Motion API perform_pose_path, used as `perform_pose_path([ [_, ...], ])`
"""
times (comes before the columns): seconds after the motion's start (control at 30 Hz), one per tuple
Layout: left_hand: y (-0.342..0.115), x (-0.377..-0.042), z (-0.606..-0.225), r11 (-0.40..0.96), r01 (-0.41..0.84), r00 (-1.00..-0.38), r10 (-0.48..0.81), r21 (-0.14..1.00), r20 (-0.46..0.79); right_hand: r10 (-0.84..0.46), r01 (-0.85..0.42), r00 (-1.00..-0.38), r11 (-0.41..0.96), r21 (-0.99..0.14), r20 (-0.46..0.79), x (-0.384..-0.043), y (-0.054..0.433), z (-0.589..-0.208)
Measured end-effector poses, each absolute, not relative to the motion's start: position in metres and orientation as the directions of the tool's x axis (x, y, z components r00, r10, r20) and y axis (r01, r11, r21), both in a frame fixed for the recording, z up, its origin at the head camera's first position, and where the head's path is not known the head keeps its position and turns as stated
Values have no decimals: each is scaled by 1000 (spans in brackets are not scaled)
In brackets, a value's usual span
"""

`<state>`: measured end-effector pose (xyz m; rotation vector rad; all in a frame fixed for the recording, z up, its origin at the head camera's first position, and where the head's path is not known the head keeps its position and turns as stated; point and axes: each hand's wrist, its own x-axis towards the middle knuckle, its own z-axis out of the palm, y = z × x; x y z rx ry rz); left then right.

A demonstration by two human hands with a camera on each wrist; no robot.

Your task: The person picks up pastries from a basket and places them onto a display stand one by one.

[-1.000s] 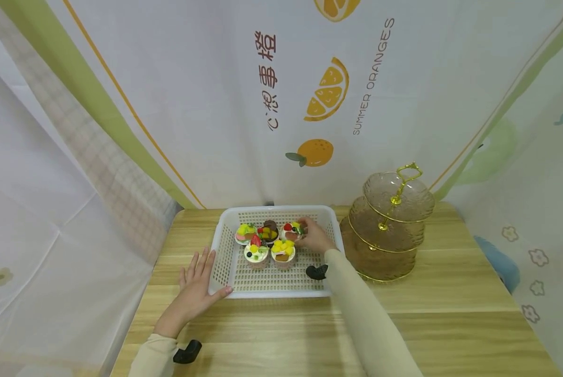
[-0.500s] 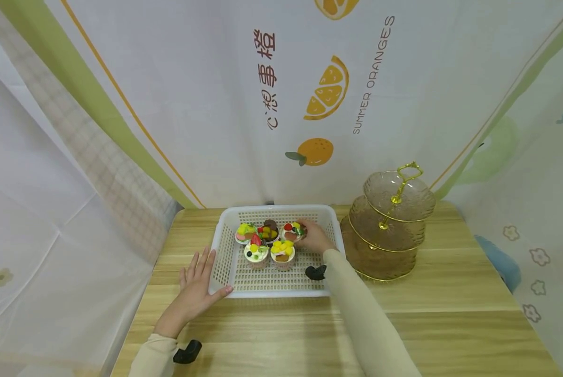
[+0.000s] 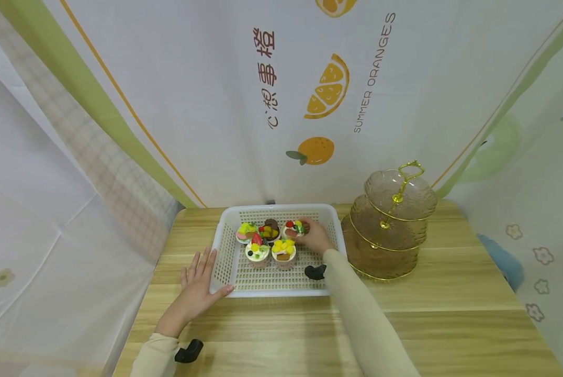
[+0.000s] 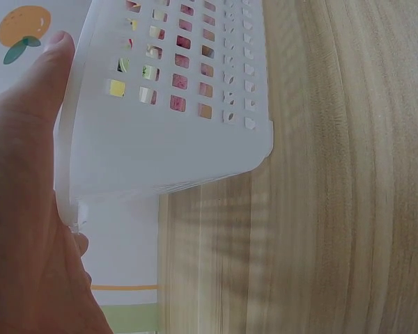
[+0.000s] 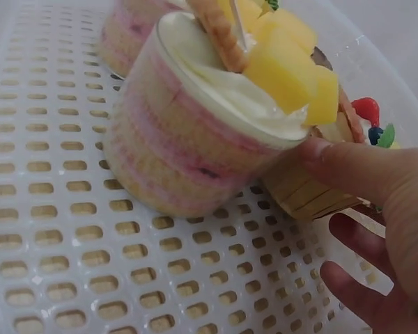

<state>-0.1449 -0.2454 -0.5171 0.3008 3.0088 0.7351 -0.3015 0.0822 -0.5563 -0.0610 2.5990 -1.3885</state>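
Observation:
In the head view a white perforated basket [image 3: 305, 280] holds several decorated cupcakes. My right hand [image 3: 316, 238] reaches in from the right and grips the back-right cupcake [image 3: 291, 230], topped with red and green fruit. Up close in the right wrist view, my thumb lies against that cupcake's tan pleated side [image 5: 299, 189]; its far side is hidden. Just in front stands a clear cup cake [image 5: 202, 132] with yellow cubes and pink layers. My left hand [image 3: 195, 293] rests on the basket's left front corner, fingers extended along the outside and thumb over the rim [image 4: 73, 132].
Right of the basket stands a three-tier brown glass stand [image 3: 387, 225] with gold rims and a gold handle. Basket and stand are on a wooden table [image 3: 281, 335]. Behind it hangs a white curtain [image 3: 206, 104] printed with oranges.
Almost nothing differs. The head view has shifted very slightly; both hands keep their places, the right at the same cupcake and the left at the basket corner.

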Motion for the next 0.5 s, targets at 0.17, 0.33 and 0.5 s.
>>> perform_pose_path([
  [0.17, -244, -144, -516, 869, 180, -981, 194, 461, 17, -97, 97, -981, 498, -862, -166, -302, 83, -554],
  [0.33, -244, -144, -516, 868, 177, -981, 195, 464, 11, -89, 90, -985, 454, -886, -146, -302, 82, -545],
  [0.5, -245, -145, -516, 871, 176, -981, 193, 458, 9, -121, 32, -989, 410, -911, -89, -301, 84, -522],
])
